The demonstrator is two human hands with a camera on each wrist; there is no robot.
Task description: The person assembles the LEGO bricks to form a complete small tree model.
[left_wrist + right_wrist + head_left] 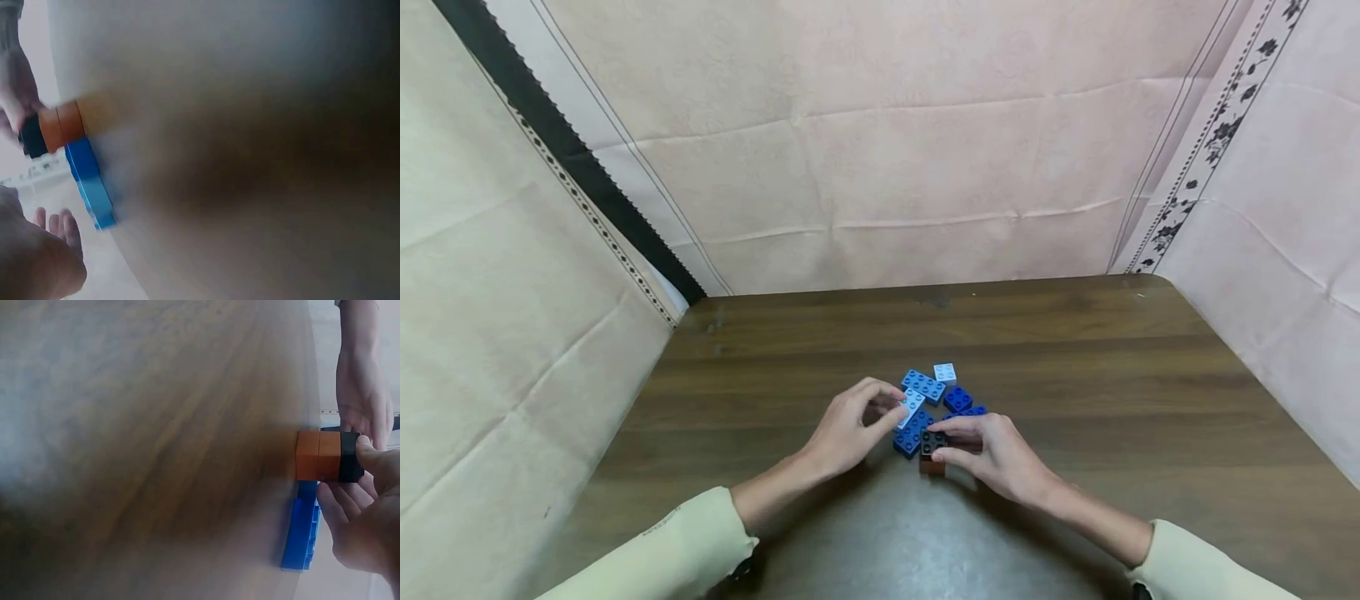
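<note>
My right hand pinches a black toy brick between thumb and fingers. That brick sits on top of orange-brown bricks, making a short upright stack. My left hand hovers at the left of the pile, fingers loosely bent and holding nothing. Its fingertips overlap a light blue brick in the head view. Just left of the stack lies a blue brick. In the left wrist view, blue bricks stand beside the orange-brown ones, apart from the left fingers.
Behind the hands are a mid-blue brick, a pale blue brick and a dark blue brick. Another dark blue brick is partly behind the right hand. Everything lies on a brown wooden table, with pale cloth hanging around it.
</note>
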